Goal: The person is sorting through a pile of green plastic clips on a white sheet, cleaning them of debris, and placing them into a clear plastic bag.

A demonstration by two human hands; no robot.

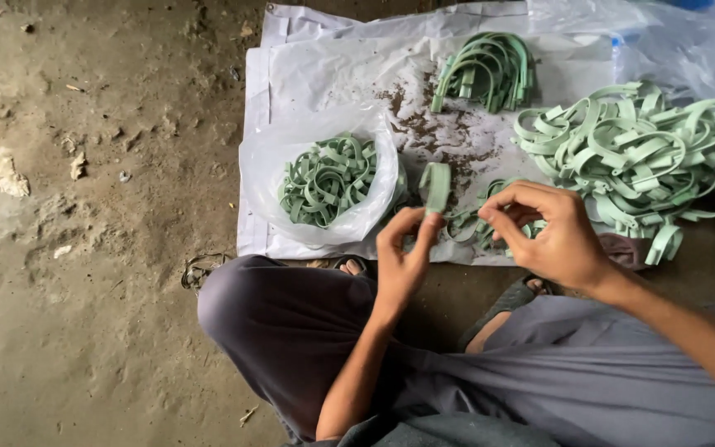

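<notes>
My left hand (403, 252) pinches a pale green plastic clip (436, 186) upright between thumb and fingers. Just to its right, my right hand (544, 232) holds another green piece (463, 219) with curled fingers, above a small cluster of clips (490, 228). A clear plastic bag (266, 157) full of green clips (328, 180) sits to the left of my hands. A big loose heap of clips (635, 149) lies to the right. A neat nested stack of clips (486, 70) rests further back.
Everything lies on a white plastic sheet (324, 70) strewn with dark crumbs (440, 136), spread on a dirt floor (84, 248). My knees in grey cloth (291, 323) and sandals (515, 294) are below. More clear plastic (672, 41) bunches at the top right.
</notes>
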